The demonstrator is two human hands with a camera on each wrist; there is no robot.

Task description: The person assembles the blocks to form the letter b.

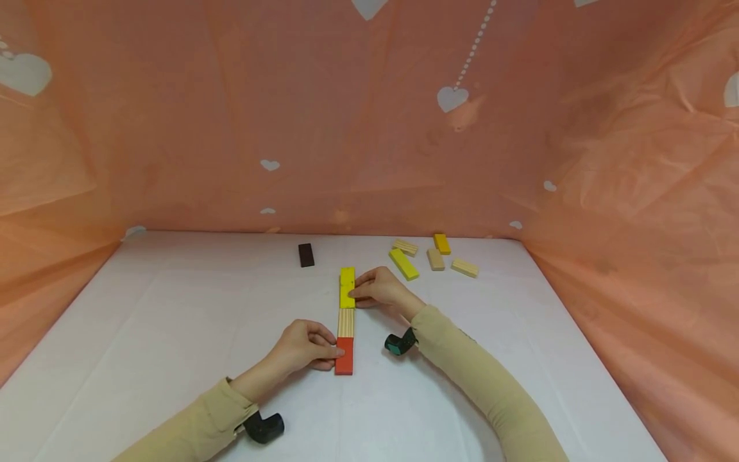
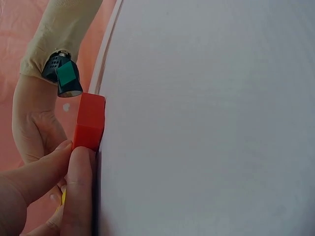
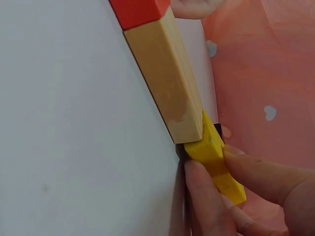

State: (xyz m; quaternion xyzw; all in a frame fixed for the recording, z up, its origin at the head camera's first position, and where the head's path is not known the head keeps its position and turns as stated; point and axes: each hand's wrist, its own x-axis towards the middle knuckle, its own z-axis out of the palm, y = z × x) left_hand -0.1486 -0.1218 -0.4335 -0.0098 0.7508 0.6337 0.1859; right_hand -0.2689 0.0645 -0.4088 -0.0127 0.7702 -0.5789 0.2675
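Note:
A straight row of blocks lies on the white tabletop, end to end. Nearest me is a red block [image 1: 344, 360], then a plain wooden block [image 1: 346, 323], then a yellow block [image 1: 347, 282] at the far end. I cannot tell whether the yellow part is one block or two. My left hand [image 1: 306, 346] pinches the red block from its left side, thumb on top. From the right, my right hand [image 1: 383, 290] pinches the yellow block between thumb and fingers. In the right wrist view the wooden block [image 3: 160, 81] touches the red one and meets the yellow one.
A dark block [image 1: 306, 255] lies alone at the back left. Back right are several loose blocks, among them a bright yellow one [image 1: 403, 264], an orange-yellow one [image 1: 441, 243] and a plain wooden one [image 1: 464, 267]. Pink cloth [image 1: 323, 128] hangs behind the table [image 1: 173, 308].

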